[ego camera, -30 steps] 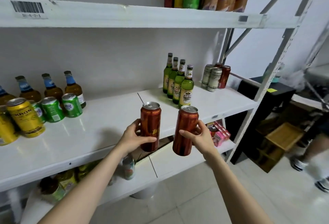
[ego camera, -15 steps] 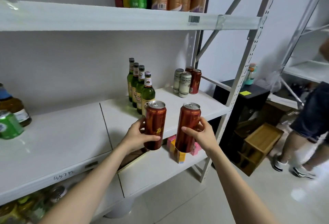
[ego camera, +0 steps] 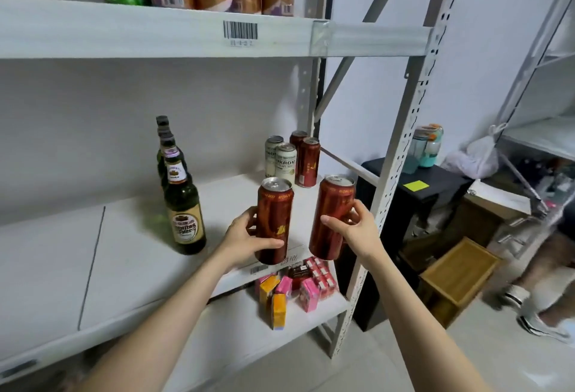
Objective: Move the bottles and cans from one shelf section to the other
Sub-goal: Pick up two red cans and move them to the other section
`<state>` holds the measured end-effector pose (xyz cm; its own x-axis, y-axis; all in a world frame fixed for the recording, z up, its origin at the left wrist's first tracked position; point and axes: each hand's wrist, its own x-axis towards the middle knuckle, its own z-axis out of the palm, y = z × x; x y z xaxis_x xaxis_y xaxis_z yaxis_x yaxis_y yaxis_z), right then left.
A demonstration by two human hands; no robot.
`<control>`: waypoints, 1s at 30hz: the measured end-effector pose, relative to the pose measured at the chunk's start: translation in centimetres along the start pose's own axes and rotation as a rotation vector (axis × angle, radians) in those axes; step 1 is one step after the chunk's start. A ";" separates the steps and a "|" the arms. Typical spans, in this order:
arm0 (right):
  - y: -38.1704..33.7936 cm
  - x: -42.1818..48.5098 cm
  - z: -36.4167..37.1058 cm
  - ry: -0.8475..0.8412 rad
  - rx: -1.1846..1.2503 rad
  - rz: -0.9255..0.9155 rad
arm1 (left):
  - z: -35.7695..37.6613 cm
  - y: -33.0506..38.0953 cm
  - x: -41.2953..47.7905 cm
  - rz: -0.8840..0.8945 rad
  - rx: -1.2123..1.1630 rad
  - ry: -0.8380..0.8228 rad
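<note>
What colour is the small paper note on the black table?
Bright yellow-green sticky note, seen in the head view.

Pink cartons [ego camera: 311, 293], wooden crate [ego camera: 460, 270]

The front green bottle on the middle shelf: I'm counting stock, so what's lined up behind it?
Behind the front green bottle, more bottles stand in a row toward the wall; only their dark caps and necks show. Their bodies are covered, so an exact count is uncertain.

Both red cans [ego camera: 274, 220] (one per hand) have travelled right, nearing the shelved cans [ego camera: 292, 159].
</note>
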<state>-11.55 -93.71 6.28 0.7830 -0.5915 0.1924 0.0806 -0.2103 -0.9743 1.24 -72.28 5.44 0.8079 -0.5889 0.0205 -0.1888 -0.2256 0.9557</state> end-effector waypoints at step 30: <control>9.9 27.0 -0.4 -0.253 0.051 -0.007 | 8.5 -3.7 17.7 -0.107 -0.082 0.285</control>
<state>10.17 -112.07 1.84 0.9113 -0.3749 0.1702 0.1128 -0.1703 -0.9789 11.49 -88.49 -0.24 0.9470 -0.3211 -0.0109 -0.0580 -0.2041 0.9772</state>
